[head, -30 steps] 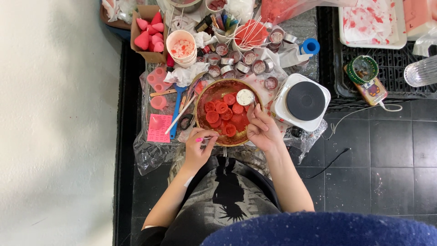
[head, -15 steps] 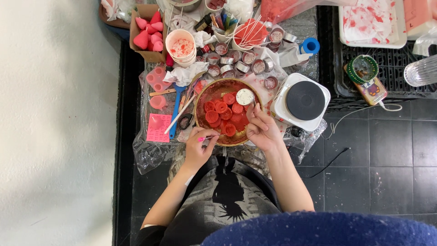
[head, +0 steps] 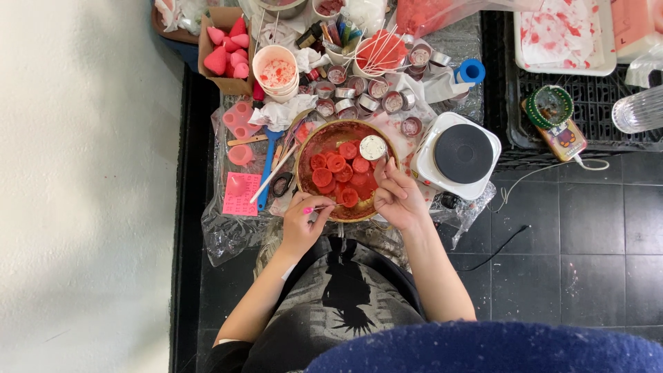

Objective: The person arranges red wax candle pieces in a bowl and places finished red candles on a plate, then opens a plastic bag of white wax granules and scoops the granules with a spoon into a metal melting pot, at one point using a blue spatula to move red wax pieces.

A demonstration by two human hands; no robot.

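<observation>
Head camera | high above seated person, facing straight down | moderately distant | single view, floor and cluttered work surface (head: 228, 228)

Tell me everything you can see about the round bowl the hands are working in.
The round bowl looks metallic, with a red-stained inner wall. It sits upright on plastic sheeting beside a white hotplate. It holds red wax discs and one white-filled cup. The right hand rests over its near rim; the left hand pokes a thin tool in.

Black tiled floor (head: 573, 235); clear plastic sheet (head: 221, 228) spread; round pan (head: 307, 148), white hotplate (head: 461, 155), pink card (head: 242, 194) atop.
</observation>
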